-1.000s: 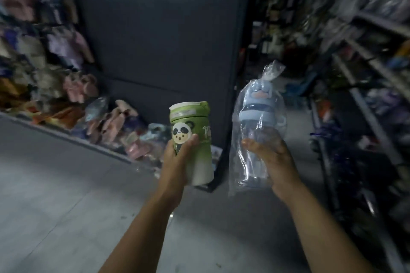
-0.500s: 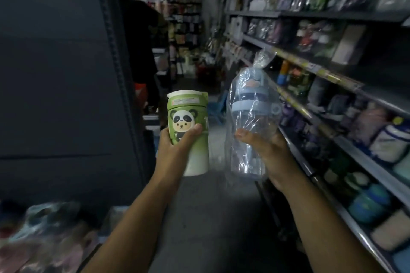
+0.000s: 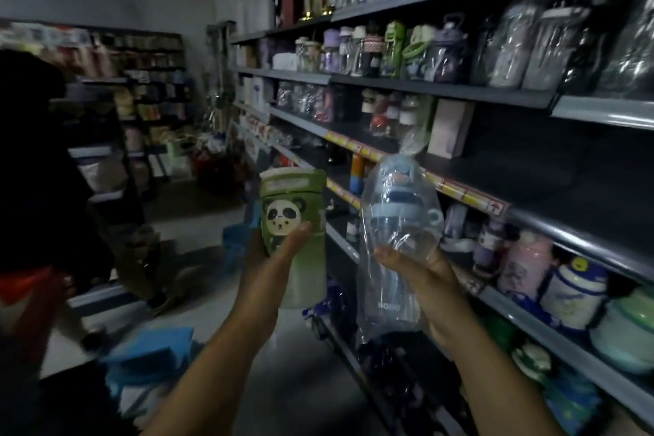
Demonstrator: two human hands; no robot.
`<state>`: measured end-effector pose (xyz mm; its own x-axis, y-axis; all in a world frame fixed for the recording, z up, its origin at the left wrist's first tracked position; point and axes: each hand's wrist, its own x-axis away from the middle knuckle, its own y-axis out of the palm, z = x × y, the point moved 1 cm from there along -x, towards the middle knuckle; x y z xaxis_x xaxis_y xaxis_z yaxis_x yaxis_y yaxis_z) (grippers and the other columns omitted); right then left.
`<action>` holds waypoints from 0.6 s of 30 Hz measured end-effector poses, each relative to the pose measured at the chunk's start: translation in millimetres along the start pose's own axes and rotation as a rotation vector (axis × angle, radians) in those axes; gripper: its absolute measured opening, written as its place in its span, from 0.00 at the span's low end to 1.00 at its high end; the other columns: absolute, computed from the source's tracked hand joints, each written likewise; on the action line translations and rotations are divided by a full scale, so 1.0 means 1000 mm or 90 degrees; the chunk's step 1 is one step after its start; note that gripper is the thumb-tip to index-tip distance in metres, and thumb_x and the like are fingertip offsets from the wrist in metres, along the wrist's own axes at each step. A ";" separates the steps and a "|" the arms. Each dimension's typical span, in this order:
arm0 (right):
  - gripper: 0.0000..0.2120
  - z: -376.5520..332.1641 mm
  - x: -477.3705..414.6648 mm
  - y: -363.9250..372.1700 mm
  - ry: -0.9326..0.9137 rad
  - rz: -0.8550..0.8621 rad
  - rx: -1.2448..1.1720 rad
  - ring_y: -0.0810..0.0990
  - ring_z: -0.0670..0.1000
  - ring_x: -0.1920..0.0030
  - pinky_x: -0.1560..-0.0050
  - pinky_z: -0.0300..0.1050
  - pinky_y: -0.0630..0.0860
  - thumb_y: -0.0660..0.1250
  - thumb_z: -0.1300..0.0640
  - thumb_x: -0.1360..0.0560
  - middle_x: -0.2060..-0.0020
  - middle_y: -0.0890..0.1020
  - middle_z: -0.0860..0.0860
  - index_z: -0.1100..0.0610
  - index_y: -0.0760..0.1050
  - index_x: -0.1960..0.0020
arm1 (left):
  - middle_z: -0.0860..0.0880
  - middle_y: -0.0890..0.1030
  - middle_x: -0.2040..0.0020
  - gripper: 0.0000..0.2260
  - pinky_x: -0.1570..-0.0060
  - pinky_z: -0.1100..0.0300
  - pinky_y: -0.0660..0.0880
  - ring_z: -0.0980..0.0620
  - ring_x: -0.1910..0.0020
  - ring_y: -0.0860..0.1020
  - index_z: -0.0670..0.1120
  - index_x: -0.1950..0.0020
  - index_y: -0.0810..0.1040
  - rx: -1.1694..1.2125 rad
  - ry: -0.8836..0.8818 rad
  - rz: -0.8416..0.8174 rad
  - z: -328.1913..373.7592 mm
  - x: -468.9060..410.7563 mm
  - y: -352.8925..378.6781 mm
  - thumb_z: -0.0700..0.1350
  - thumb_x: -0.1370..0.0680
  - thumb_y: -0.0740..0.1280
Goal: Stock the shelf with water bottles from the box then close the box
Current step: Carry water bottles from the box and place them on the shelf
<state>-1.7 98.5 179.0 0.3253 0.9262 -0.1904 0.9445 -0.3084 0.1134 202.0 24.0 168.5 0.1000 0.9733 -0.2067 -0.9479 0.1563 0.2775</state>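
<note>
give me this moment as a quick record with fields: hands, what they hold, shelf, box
left hand: grips green panda bottle, upright, thumb across its front
right hand: grips blue-lidded bottle inside a clear plastic bag, upright
shelves: on the right, several tiers stocked with bottles and cups
box: not in view
bystander: dark figure at the left edge, blurred
task state: both bottles in hand, not yet on a shelf
</note>
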 end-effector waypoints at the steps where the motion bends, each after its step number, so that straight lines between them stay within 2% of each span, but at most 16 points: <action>1: 0.23 0.004 -0.017 -0.001 -0.002 0.016 0.002 0.86 0.50 0.47 0.54 0.40 0.80 0.77 0.56 0.32 0.48 0.87 0.49 0.52 0.78 0.38 | 0.45 0.86 0.44 0.31 0.43 0.29 0.78 0.37 0.44 0.84 0.52 0.37 0.82 0.007 0.000 -0.009 -0.006 -0.021 0.006 0.64 0.36 0.80; 3: 0.23 0.014 -0.049 -0.008 0.001 0.042 -0.003 0.86 0.51 0.47 0.48 0.49 0.80 0.77 0.53 0.34 0.49 0.87 0.49 0.49 0.78 0.39 | 0.46 0.87 0.45 0.31 0.42 0.33 0.79 0.39 0.44 0.84 0.51 0.39 0.83 0.031 -0.009 -0.021 -0.018 -0.061 0.021 0.60 0.40 0.83; 5: 0.26 0.022 -0.079 -0.018 0.001 0.063 0.002 0.86 0.51 0.48 0.43 0.53 0.79 0.78 0.51 0.35 0.49 0.87 0.48 0.47 0.78 0.38 | 0.48 0.87 0.49 0.28 0.48 0.39 0.82 0.42 0.48 0.85 0.55 0.44 0.82 0.048 -0.018 -0.040 -0.033 -0.096 0.040 0.59 0.42 0.82; 7: 0.26 0.027 -0.106 -0.034 -0.001 0.091 0.007 0.86 0.46 0.51 0.47 0.49 0.78 0.79 0.52 0.35 0.51 0.87 0.44 0.47 0.76 0.38 | 0.47 0.86 0.52 0.22 0.59 0.48 0.84 0.46 0.55 0.85 0.53 0.46 0.80 0.075 -0.032 -0.073 -0.047 -0.127 0.061 0.55 0.37 0.77; 9: 0.22 0.030 -0.128 -0.048 0.000 0.115 0.006 0.86 0.42 0.55 0.51 0.44 0.76 0.77 0.56 0.31 0.54 0.87 0.41 0.46 0.75 0.40 | 0.46 0.86 0.55 0.17 0.65 0.54 0.83 0.49 0.59 0.86 0.49 0.44 0.80 0.085 -0.052 -0.117 -0.064 -0.157 0.078 0.51 0.30 0.77; 11: 0.18 0.035 -0.150 -0.064 0.003 0.148 0.022 0.86 0.43 0.55 0.55 0.40 0.77 0.75 0.59 0.28 0.53 0.88 0.43 0.46 0.76 0.41 | 0.45 0.86 0.52 0.24 0.64 0.54 0.83 0.48 0.58 0.86 0.48 0.40 0.79 0.083 -0.071 -0.165 -0.078 -0.184 0.097 0.54 0.31 0.80; 14: 0.18 0.036 -0.179 -0.082 0.008 0.200 0.035 0.87 0.45 0.50 0.52 0.40 0.80 0.77 0.55 0.28 0.48 0.87 0.46 0.46 0.78 0.40 | 0.42 0.85 0.50 0.40 0.62 0.50 0.81 0.42 0.55 0.85 0.44 0.37 0.79 0.098 -0.113 -0.223 -0.099 -0.224 0.130 0.62 0.42 0.84; 16: 0.26 0.038 -0.194 -0.097 0.020 0.235 0.040 0.86 0.48 0.47 0.45 0.49 0.80 0.80 0.48 0.32 0.46 0.87 0.47 0.46 0.78 0.36 | 0.45 0.86 0.50 0.36 0.61 0.49 0.81 0.42 0.54 0.86 0.47 0.39 0.80 0.097 -0.124 -0.255 -0.113 -0.247 0.157 0.61 0.41 0.83; 17: 0.28 0.037 -0.201 -0.103 0.023 0.261 0.047 0.86 0.49 0.46 0.45 0.50 0.81 0.80 0.48 0.33 0.46 0.87 0.47 0.47 0.78 0.35 | 0.47 0.87 0.49 0.32 0.60 0.47 0.82 0.43 0.52 0.86 0.50 0.38 0.81 0.104 -0.121 -0.270 -0.120 -0.258 0.172 0.58 0.39 0.82; 18: 0.27 0.036 -0.209 -0.111 0.015 0.286 0.056 0.86 0.49 0.48 0.48 0.48 0.81 0.81 0.50 0.33 0.47 0.87 0.47 0.48 0.78 0.36 | 0.48 0.87 0.46 0.31 0.57 0.45 0.82 0.44 0.50 0.86 0.52 0.37 0.81 0.116 -0.130 -0.284 -0.126 -0.268 0.187 0.57 0.39 0.81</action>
<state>-173.2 -68.2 170.8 0.7035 0.7008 -0.1183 0.7106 -0.6970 0.0966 -40.4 -228.5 157.7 0.5567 0.8151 -0.1606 -0.7331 0.5729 0.3665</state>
